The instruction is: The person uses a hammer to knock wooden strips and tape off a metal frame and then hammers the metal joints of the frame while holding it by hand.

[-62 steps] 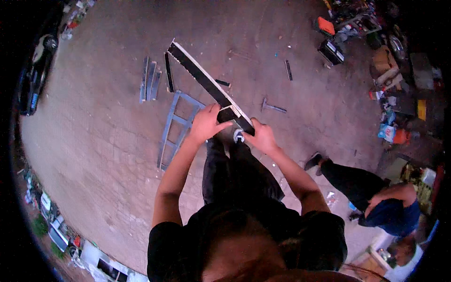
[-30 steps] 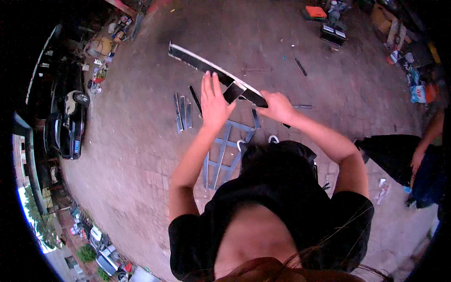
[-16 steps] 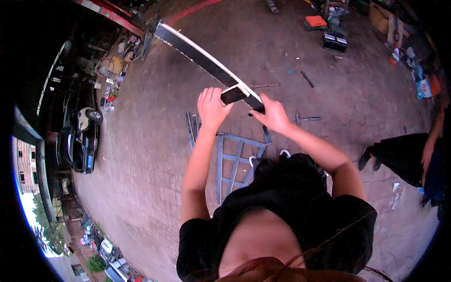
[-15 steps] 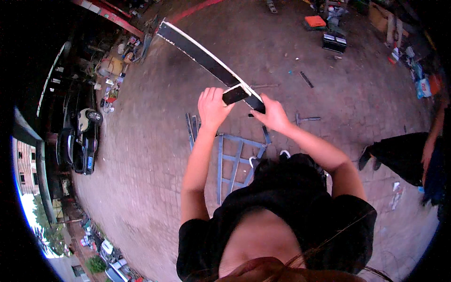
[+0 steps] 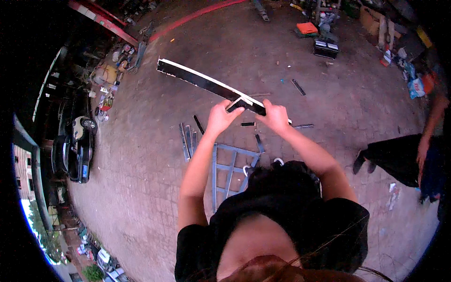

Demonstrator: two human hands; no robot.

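Observation:
A long black bar (image 5: pixel 197 81) with a white edge is held up in front of me, slanting from the far left down to the near right. A short black piece (image 5: pixel 238 105) branches off it near its right end; whether the two are fixed together I cannot tell. My left hand (image 5: pixel 221 117) is closed around this short piece, thumb on top. With my right hand (image 5: pixel 276 116) I grip the right end of the long bar, fingers wrapped behind it. Below my hands, a grey-blue metal frame (image 5: pixel 229 171) with crossbars lies on the paving, partly hidden by my body.
Several loose bars (image 5: pixel 184 141) lie left of the frame, and a small black piece (image 5: pixel 247 124) lies beyond it. A dark strip (image 5: pixel 298 87), a car battery (image 5: pixel 325 49) and an orange case (image 5: pixel 307 28) are farther off. Another person's legs (image 5: pixel 394 155) show at right; a car (image 5: pixel 84 145) stands at left.
The long bar's far end has swung down toward me, so it lies flatter across the view. My left hand has moved right and nearer, closer to my right hand. Both hands keep their grip.

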